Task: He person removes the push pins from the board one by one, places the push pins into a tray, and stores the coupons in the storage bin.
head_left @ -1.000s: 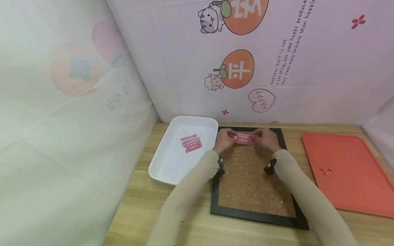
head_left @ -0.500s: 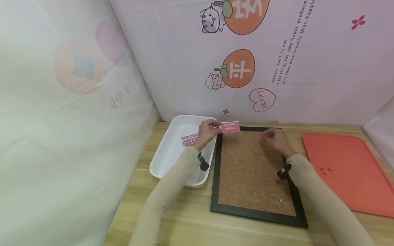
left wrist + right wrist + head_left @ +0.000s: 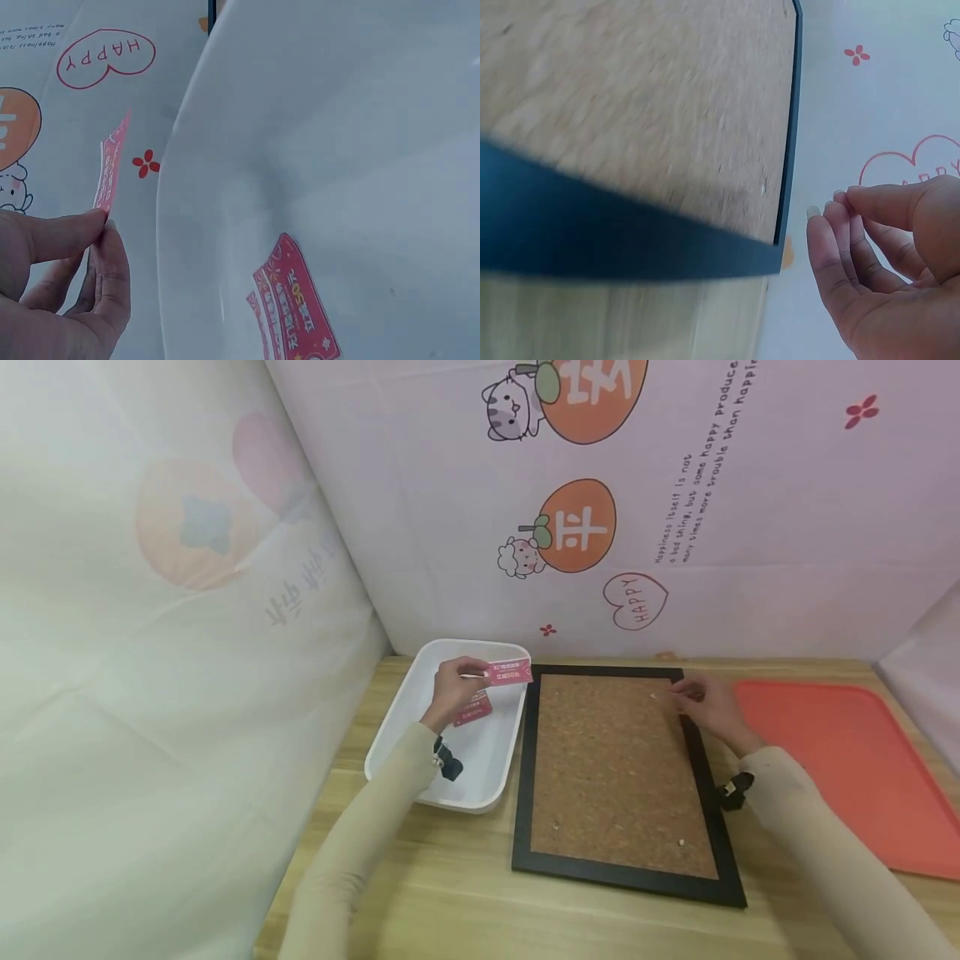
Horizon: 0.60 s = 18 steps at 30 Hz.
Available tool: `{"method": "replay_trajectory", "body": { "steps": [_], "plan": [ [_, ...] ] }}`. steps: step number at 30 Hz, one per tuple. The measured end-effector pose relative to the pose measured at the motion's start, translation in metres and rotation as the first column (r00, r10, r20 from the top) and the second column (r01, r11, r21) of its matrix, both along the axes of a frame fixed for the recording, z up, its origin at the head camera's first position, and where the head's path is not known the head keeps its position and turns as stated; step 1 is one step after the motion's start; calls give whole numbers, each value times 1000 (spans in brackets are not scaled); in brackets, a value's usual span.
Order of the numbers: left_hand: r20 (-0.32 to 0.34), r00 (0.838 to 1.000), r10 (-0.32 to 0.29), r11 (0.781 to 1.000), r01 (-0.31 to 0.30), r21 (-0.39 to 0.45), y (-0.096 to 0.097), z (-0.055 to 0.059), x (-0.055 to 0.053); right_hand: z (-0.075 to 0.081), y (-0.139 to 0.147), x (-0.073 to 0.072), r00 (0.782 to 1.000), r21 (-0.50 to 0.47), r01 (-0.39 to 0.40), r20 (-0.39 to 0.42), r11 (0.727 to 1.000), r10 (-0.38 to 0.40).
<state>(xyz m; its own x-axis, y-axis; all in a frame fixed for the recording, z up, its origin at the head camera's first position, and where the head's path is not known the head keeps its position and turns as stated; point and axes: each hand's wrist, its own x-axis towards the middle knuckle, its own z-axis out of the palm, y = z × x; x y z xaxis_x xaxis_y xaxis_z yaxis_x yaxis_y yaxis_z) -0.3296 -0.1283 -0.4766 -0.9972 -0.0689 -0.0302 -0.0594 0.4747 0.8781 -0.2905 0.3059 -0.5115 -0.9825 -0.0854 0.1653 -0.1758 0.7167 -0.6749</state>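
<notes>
My left hand (image 3: pixel 452 689) pinches a small pink printed coupon card (image 3: pixel 510 672) between thumb and fingers, above the far part of the white tray (image 3: pixel 382 756). In the left wrist view the card (image 3: pixel 112 161) stands up from the fingertips, seen nearly edge-on. Several similar pink cards (image 3: pixel 300 300) lie overlapping in the tray below. My right hand (image 3: pixel 712 706) is over the far right corner of the black-framed corkboard (image 3: pixel 615 768). In the right wrist view its thumb and fingertips (image 3: pixel 841 196) meet; I cannot tell whether something tiny is between them.
Small pale spots (image 3: pixel 681 842) mark the cork near its corners. A red tray (image 3: pixel 847 735) lies right of the board, partly behind my right arm. All stand on a wooden table (image 3: pixel 450 893) before a printed cloth backdrop (image 3: pixel 420 527).
Both hands held the card at the board's far edge. The left hand has carried it left over the white tray, while the right hand has let go and moved right.
</notes>
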Motion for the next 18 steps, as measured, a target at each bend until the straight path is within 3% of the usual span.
{"method": "replay_trajectory", "body": {
  "steps": [5, 13, 18],
  "plan": [
    [27, 1000, 1, 1000, -2, 25, -18, -8, 4, 0, 19, 10, 999, -5, -28, -18, 1000, 28],
    [136, 990, 33, 999, -35, 18, -36, -18, 10, 0, 44, 25, 1000, 81, 17, -24, 997, -15],
    [165, 985, 42, 999, -41, -8, -44, -24, 13, -3, 56, 36, 1000, 86, 25, -5, 996, -24]
  ]
}}
